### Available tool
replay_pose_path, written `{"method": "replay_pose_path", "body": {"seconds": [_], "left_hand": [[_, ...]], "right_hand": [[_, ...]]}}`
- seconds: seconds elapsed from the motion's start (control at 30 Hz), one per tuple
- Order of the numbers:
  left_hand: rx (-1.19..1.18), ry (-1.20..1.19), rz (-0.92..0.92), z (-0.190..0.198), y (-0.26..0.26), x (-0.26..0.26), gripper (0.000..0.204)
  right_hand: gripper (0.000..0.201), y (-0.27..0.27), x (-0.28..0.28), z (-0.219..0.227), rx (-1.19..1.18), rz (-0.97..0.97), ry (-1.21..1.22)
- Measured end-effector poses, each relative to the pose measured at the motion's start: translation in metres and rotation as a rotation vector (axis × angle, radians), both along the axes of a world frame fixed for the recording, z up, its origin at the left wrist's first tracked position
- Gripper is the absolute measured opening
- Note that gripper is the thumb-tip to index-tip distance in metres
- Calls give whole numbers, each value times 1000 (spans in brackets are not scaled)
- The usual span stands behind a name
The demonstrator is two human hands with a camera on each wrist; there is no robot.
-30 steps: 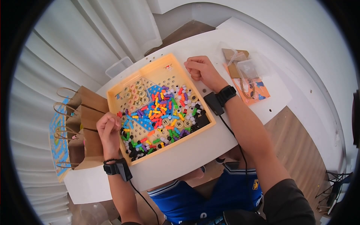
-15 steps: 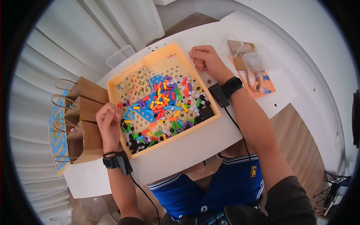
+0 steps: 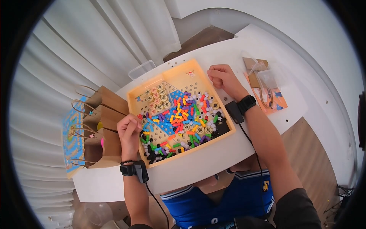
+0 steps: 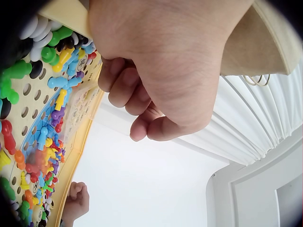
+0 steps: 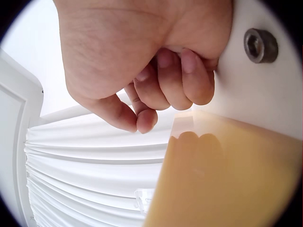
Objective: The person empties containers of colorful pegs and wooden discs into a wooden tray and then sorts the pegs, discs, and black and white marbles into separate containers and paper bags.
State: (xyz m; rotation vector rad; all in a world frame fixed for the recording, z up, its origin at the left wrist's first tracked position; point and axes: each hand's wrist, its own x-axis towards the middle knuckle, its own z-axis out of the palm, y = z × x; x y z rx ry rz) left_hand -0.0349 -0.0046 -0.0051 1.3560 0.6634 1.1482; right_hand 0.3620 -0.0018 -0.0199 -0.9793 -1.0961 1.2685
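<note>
My left hand (image 3: 129, 129) is at the left rim of a yellow game tray (image 3: 179, 157), its fingers curled in and nothing visible in them. Beyond the opposite rim, my right hand (image 3: 224, 79) rests on the white table, curled into a loose fist; the right wrist view shows its bare fingertips folded toward the palm. Mixed bright pegs (image 3: 182, 114) lie heaped over the tray's holed board, among black and white pieces. A clear box of wooden xiangqi pieces (image 3: 155, 95) sits in the tray's far left part, with a few more such discs (image 3: 199, 129) loose nearby.
Brown paper bags (image 3: 108, 126) with handles stand left of the tray, beside a blue patterned board (image 3: 74, 133). An empty clear container (image 3: 142, 70) lies behind it. At the right are clear plastic boxes (image 3: 268, 79) on an orange printed sheet (image 3: 277, 105). A dark bolt head (image 5: 261, 46) sticks up near my right hand.
The head view has shifted, so the tray and both hands appear further right and lower than half a second ago. Both hands keep the same curled pose and place beside the tray.
</note>
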Motion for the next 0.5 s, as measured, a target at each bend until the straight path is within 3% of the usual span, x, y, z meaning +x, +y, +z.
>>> {"method": "replay_pose_path", "body": {"seconds": [0.33,0.5], "left_hand": [[12,34,70,1,-1,7,29],[-4,13,-19,-1,4,-2,23]], "right_hand": [[28,1,-1,1,-4,-24,-11],[27,2,2,1,6,16,-12]]}}
